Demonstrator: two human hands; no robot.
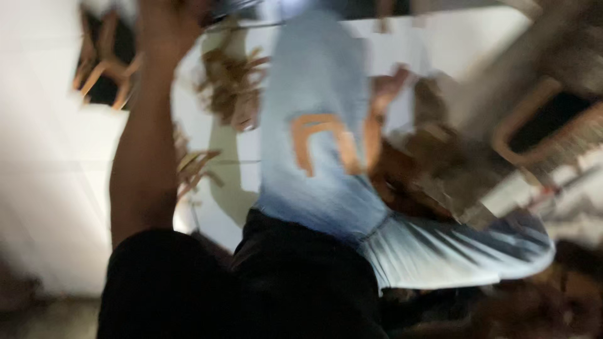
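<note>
Pale blue denim garment (320, 125) w/ orange stitched pocket hangs mid-frame, ribbed hem low right, over a dark cloth (251, 289) near the camera. Left arm (144, 150) is raised far left; its hand is blurred at top, grip can't tell. Right hand not visible. Judgement: hold the fabric steady, keep it spread flat, slow down.

Frame badly motion-blurred. I saw a pale, whitish floor (50, 188) filling the left side, brightly lit. Wooden chair frames (103, 66) stood far left, another wooden frame (534, 125) at right. Near edge and lower right were dim; I could not make out details.
</note>
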